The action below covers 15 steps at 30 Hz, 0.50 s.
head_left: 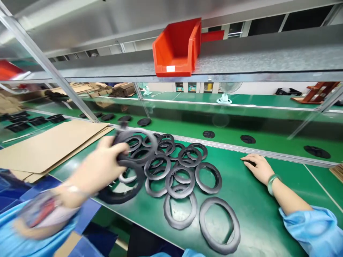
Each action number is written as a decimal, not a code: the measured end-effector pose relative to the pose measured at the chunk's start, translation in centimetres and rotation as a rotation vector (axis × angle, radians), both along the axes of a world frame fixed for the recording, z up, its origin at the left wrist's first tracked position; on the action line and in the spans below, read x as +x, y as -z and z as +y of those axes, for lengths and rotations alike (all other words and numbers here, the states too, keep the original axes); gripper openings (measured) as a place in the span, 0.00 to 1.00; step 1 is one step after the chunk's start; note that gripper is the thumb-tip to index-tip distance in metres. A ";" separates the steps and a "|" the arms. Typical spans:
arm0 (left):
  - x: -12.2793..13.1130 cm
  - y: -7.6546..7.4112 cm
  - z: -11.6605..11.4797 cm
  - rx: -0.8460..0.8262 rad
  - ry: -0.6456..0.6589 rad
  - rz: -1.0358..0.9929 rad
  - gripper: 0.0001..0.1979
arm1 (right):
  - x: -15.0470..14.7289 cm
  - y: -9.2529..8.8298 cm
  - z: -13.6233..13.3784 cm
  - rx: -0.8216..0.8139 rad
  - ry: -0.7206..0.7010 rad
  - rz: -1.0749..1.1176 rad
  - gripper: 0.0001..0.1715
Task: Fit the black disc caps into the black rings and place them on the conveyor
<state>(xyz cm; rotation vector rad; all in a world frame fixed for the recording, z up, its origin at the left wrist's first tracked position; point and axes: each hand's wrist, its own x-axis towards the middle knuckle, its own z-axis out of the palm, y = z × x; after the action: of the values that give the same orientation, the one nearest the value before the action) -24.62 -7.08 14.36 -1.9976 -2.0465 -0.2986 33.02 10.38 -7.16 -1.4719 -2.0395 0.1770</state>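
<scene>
The left hand (107,160) has its fingers curled around at least one blurred black ring (139,180); directly rightward, overlapping loose rings (168,180), round without long axis, lie on the table (241,200), nearer it than the right hand (258,169), seemingly empty, fingers slightly parted.

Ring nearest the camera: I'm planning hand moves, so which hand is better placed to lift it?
Probably the right hand: it rests on the table, seemingly empty, closer to that ring, while the left hand seems to hold other rings.
</scene>
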 end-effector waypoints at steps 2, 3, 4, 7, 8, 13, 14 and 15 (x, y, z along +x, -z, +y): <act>5.6 0.4 3.5 -0.117 0.121 0.041 0.11 | -0.2 -0.2 -0.1 -0.014 -0.012 0.020 0.22; 8.1 0.8 5.1 -0.170 0.177 0.061 0.12 | -0.3 -0.4 -0.2 -0.021 -0.016 0.028 0.22; 10.2 1.2 6.5 -0.228 0.221 0.081 0.12 | -0.4 -0.5 -0.2 -0.028 -0.016 0.034 0.21; 13.7 3.0 8.9 -0.381 0.265 0.124 0.16 | -0.7 -0.8 -0.3 -0.049 -0.011 0.051 0.21; 14.0 3.5 9.3 -0.418 0.266 0.128 0.17 | -0.7 -0.9 -0.4 -0.055 -0.011 0.055 0.21; 13.9 5.0 9.7 -0.546 0.287 0.109 0.27 | -0.7 -1.0 -0.4 -0.089 -0.030 0.060 0.21; 13.8 5.0 9.7 -0.565 0.287 0.105 0.30 | -0.7 -1.0 -0.4 -0.096 -0.029 0.061 0.22; 13.9 5.0 9.6 -0.580 0.286 0.101 0.33 | -0.7 -1.0 -0.3 -0.099 -0.027 0.061 0.22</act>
<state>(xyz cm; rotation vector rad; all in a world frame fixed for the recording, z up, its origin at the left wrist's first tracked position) -10.77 2.52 9.37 -2.5778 -1.9276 0.3863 32.36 10.09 -6.17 -1.4800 -2.0279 0.3348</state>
